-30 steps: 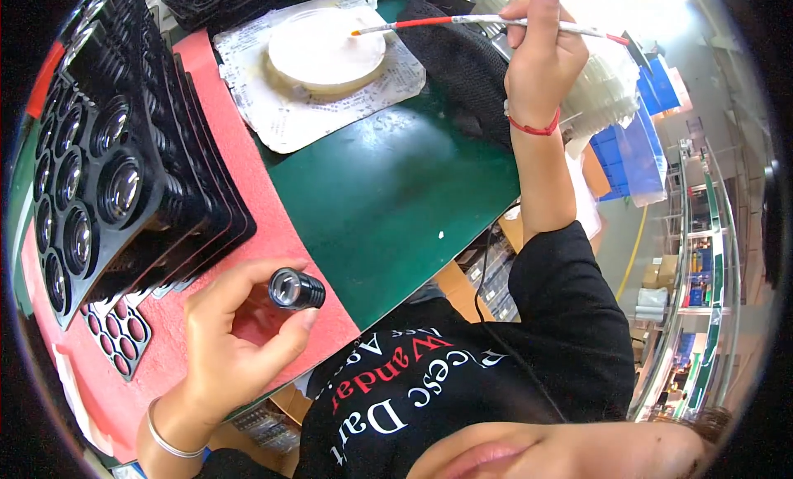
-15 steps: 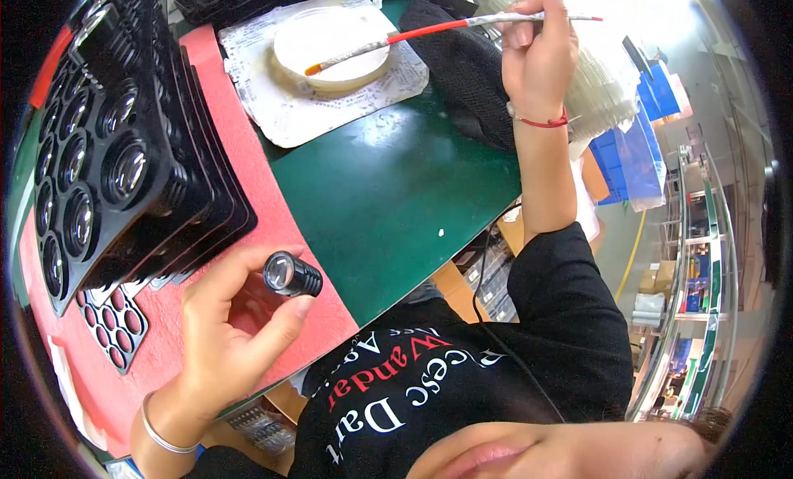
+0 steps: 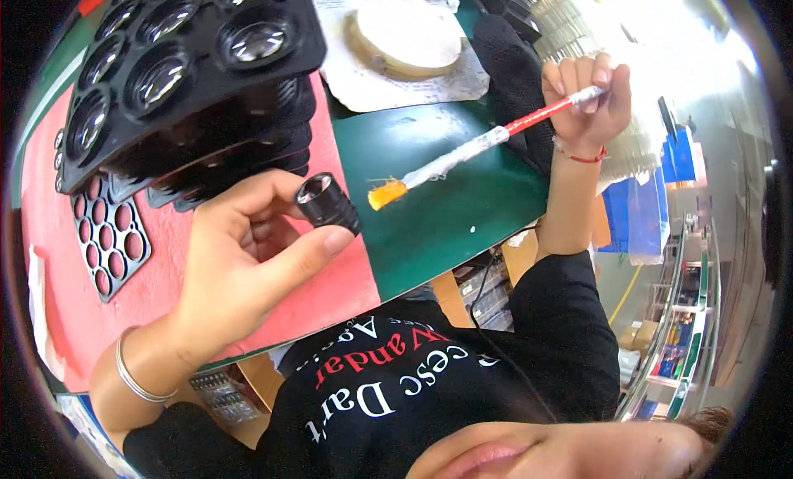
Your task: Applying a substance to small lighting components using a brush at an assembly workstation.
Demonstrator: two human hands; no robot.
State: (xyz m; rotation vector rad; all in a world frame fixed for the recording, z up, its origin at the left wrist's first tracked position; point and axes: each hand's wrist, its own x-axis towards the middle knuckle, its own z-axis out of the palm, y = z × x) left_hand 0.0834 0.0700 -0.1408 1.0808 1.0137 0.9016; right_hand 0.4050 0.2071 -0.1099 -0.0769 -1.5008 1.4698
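Black lens barrel, red-handled brush with white wrap and orange tip, green mat, pinkish-red mat, glossy black lens trays, cream round dish.

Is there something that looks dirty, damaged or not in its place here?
Little stands out. The brush in the right hand has splayed orange bristles. The paper under the round dish looks stained. The left hand holds a black lens barrel.
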